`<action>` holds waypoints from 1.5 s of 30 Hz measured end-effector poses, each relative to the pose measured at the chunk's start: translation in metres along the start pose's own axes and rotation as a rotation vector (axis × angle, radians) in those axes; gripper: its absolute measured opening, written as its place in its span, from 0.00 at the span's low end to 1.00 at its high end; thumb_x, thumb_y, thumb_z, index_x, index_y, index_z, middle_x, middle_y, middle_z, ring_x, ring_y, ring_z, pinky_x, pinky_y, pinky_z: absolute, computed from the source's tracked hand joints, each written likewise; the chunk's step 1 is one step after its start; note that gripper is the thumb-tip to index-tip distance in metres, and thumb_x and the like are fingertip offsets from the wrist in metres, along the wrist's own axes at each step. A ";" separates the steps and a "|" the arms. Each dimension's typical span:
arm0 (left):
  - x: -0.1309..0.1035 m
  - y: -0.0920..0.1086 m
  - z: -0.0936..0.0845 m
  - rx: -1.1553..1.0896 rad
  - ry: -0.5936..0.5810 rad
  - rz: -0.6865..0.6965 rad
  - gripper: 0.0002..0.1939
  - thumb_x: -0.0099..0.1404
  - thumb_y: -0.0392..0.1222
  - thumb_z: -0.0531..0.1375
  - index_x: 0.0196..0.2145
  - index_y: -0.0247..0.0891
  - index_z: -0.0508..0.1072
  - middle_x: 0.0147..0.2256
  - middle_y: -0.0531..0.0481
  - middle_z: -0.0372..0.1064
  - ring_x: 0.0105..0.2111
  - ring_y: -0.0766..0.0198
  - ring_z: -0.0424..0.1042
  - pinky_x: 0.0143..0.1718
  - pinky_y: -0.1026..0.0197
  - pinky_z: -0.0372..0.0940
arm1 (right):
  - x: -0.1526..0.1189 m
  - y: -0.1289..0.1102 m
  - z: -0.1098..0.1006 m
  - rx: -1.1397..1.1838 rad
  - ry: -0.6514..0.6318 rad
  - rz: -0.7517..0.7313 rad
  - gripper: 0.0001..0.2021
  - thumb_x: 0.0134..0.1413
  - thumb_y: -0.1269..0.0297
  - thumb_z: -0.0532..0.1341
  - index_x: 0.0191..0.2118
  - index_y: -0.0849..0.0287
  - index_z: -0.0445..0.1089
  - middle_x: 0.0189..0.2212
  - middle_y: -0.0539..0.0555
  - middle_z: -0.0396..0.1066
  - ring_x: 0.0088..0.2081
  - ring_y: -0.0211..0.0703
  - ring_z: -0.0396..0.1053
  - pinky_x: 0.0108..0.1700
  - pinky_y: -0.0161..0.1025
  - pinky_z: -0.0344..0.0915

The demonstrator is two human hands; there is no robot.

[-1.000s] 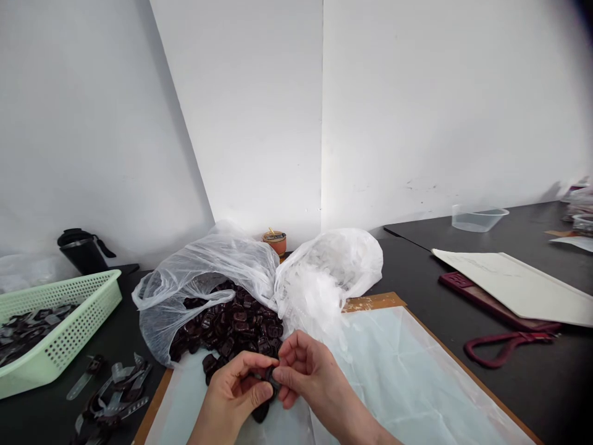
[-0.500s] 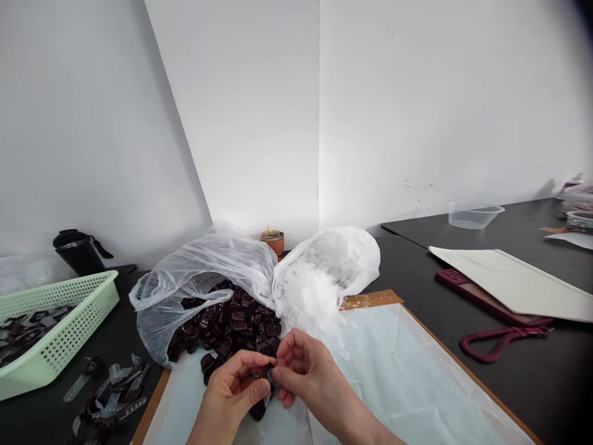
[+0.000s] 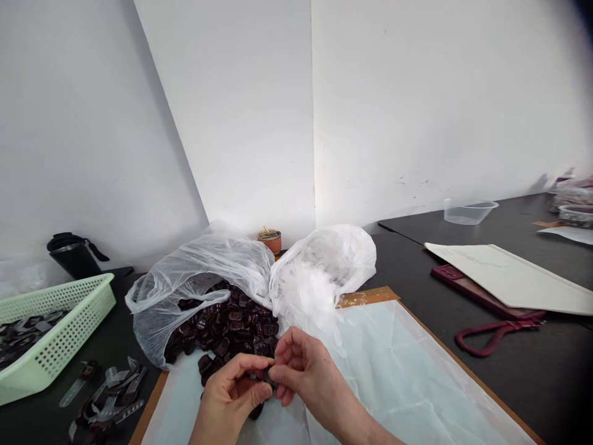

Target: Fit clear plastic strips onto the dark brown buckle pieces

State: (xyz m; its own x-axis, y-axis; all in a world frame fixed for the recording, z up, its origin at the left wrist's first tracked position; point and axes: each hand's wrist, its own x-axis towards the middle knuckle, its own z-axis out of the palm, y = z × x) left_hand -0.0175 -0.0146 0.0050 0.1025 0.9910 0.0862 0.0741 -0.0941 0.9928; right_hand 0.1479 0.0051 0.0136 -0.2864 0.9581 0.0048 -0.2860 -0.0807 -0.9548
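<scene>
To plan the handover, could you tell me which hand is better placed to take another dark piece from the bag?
Probably the left hand: it lies nearer the clear plastic bag of dark brown pieces.

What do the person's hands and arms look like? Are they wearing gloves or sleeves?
No gloves. The left hand and right hand are both bare, with short, plain nails. No rings, watch or bracelet show, and no sleeves reach the visible wrists and forearms.

The left hand [image 3: 231, 398] and right hand [image 3: 303, 377] meet low in the head view, both pinching one small dark piece [image 3: 266, 378] between fingertips; just behind, an open plastic bag [image 3: 185, 278] spills dark brown pieces [image 3: 231, 324] onto a pale sheet [image 3: 407, 371]; a green basket [image 3: 69, 321] sits at the desk's [image 3: 532, 371] left.
</scene>
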 end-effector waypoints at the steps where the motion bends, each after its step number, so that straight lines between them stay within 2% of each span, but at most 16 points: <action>1: 0.000 0.000 0.000 -0.003 0.003 0.007 0.10 0.53 0.44 0.70 0.35 0.42 0.81 0.33 0.48 0.80 0.33 0.57 0.76 0.34 0.62 0.70 | 0.000 0.001 0.000 0.004 0.006 -0.004 0.11 0.41 0.71 0.66 0.29 0.58 0.62 0.20 0.42 0.67 0.16 0.32 0.66 0.17 0.29 0.63; 6: -0.002 0.003 0.000 0.003 -0.006 -0.028 0.11 0.53 0.44 0.71 0.35 0.41 0.82 0.34 0.46 0.81 0.34 0.55 0.77 0.35 0.61 0.71 | -0.001 0.001 0.000 -0.002 0.024 -0.003 0.12 0.40 0.72 0.66 0.28 0.57 0.61 0.17 0.41 0.65 0.15 0.32 0.65 0.16 0.28 0.62; 11: -0.001 0.005 0.001 -0.097 -0.058 -0.096 0.13 0.56 0.49 0.68 0.36 0.40 0.83 0.32 0.46 0.81 0.34 0.56 0.77 0.38 0.59 0.71 | -0.002 -0.005 -0.001 -0.071 0.010 0.012 0.12 0.41 0.71 0.67 0.26 0.57 0.61 0.14 0.42 0.66 0.15 0.33 0.64 0.17 0.29 0.61; 24: 0.000 0.010 0.003 -0.204 0.047 -0.197 0.12 0.47 0.44 0.73 0.29 0.38 0.79 0.31 0.47 0.81 0.33 0.56 0.77 0.35 0.59 0.71 | -0.003 -0.010 -0.002 -0.234 -0.005 0.057 0.08 0.42 0.73 0.64 0.25 0.57 0.63 0.13 0.42 0.64 0.16 0.35 0.63 0.19 0.31 0.60; 27: -0.001 0.011 0.003 -0.236 0.070 -0.180 0.16 0.48 0.41 0.73 0.34 0.39 0.77 0.32 0.49 0.78 0.33 0.58 0.75 0.33 0.60 0.70 | -0.004 -0.013 -0.005 -0.390 -0.055 -0.048 0.07 0.44 0.72 0.67 0.29 0.58 0.67 0.20 0.45 0.68 0.19 0.34 0.64 0.22 0.31 0.61; 31: 0.001 0.007 0.001 -0.266 0.050 -0.073 0.19 0.51 0.38 0.71 0.40 0.43 0.73 0.33 0.53 0.72 0.32 0.62 0.73 0.33 0.63 0.67 | -0.006 -0.015 -0.008 -0.797 -0.203 -0.301 0.14 0.41 0.74 0.71 0.36 0.56 0.73 0.36 0.50 0.69 0.30 0.37 0.68 0.31 0.33 0.63; 33: 0.002 0.006 -0.001 -0.233 0.014 -0.042 0.18 0.53 0.36 0.69 0.41 0.43 0.71 0.32 0.53 0.70 0.32 0.63 0.72 0.33 0.63 0.66 | -0.008 -0.013 -0.007 -0.969 -0.217 -0.399 0.14 0.44 0.77 0.69 0.37 0.56 0.73 0.36 0.51 0.70 0.35 0.41 0.69 0.34 0.34 0.63; 35: 0.003 0.007 -0.003 -0.151 0.017 -0.013 0.15 0.55 0.34 0.66 0.40 0.43 0.70 0.31 0.54 0.68 0.31 0.63 0.70 0.33 0.63 0.65 | -0.010 -0.012 -0.006 -1.073 -0.180 -0.463 0.13 0.45 0.78 0.66 0.38 0.56 0.73 0.35 0.51 0.70 0.38 0.44 0.69 0.37 0.36 0.62; 42: 0.000 0.021 -0.014 0.228 0.180 0.112 0.12 0.56 0.28 0.60 0.30 0.44 0.63 0.27 0.59 0.59 0.28 0.65 0.62 0.31 0.66 0.61 | -0.012 -0.013 -0.001 -1.094 -0.088 -0.520 0.15 0.40 0.78 0.62 0.37 0.58 0.72 0.34 0.53 0.70 0.37 0.45 0.68 0.33 0.36 0.61; 45: 0.002 0.020 -0.017 0.274 0.201 0.153 0.11 0.57 0.28 0.59 0.28 0.43 0.62 0.27 0.59 0.59 0.28 0.65 0.62 0.31 0.66 0.61 | -0.012 -0.015 -0.002 -1.068 -0.060 -0.517 0.15 0.39 0.78 0.62 0.37 0.58 0.71 0.33 0.53 0.70 0.36 0.45 0.68 0.33 0.36 0.61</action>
State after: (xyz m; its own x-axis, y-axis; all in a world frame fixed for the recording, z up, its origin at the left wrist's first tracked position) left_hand -0.0331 -0.0134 0.0270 -0.0619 0.9599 0.2735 0.3386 -0.2376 0.9104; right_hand 0.1569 -0.0048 0.0271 -0.4113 0.7932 0.4490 0.5193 0.6087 -0.5998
